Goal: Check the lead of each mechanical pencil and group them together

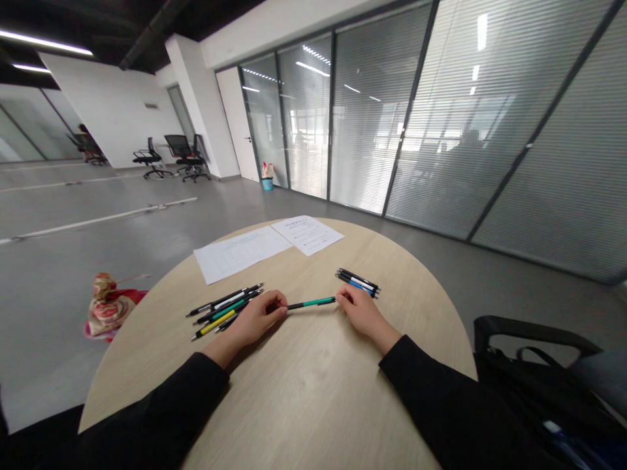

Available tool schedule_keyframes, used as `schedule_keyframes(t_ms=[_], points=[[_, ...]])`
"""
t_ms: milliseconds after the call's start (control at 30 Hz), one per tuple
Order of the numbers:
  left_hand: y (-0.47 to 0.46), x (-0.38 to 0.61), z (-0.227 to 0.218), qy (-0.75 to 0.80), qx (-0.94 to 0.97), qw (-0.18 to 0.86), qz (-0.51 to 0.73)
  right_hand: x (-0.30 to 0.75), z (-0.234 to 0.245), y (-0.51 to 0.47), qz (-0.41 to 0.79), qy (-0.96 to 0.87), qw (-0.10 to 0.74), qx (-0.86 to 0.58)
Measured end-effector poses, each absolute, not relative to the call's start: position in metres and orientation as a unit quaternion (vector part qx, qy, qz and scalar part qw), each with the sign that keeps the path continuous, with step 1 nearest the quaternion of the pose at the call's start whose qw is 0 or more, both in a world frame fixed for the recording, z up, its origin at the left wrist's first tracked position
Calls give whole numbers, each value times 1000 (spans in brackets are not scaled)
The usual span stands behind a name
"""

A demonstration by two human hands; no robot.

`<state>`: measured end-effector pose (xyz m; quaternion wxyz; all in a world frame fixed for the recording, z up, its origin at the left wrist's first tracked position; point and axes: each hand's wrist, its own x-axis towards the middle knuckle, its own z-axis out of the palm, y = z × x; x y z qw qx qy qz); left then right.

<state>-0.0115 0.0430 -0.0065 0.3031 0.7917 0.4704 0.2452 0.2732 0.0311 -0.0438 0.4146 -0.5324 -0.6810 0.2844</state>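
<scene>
A green and black pen (313,303) stretches level between my two hands, just over the round wooden table (313,372). My left hand (262,314) pinches its black end, and my right hand (360,310) has its fingertips closed at the other end. Left of my left hand lies a loose group of several pens, among them a yellow and black pen (213,324) and a green one (229,312); my hand hides part of them. Just behind my right hand sits a smaller row of pens, with black, white and blue barrels (357,281), partly covered by the hand.
Two printed sheets, a wide one (240,253) and a smaller one (309,235), lie at the table's far side. A black chair with a bag (533,365) stands at the right. On the floor at the left rests a red and beige bag (110,307).
</scene>
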Motion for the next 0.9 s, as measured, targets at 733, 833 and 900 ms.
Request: schedule_keyframes(t_ms=[733,833,900], points=[[41,-8,-3,474,783,318,248,273,-39,30,276,-694,405,-527],[41,-8,-2,474,784,314,249,274,-41,30,271,-697,406,-525],[41,-9,-2,473,785,313,250,274,-42,31,271,-697,407,-524]])
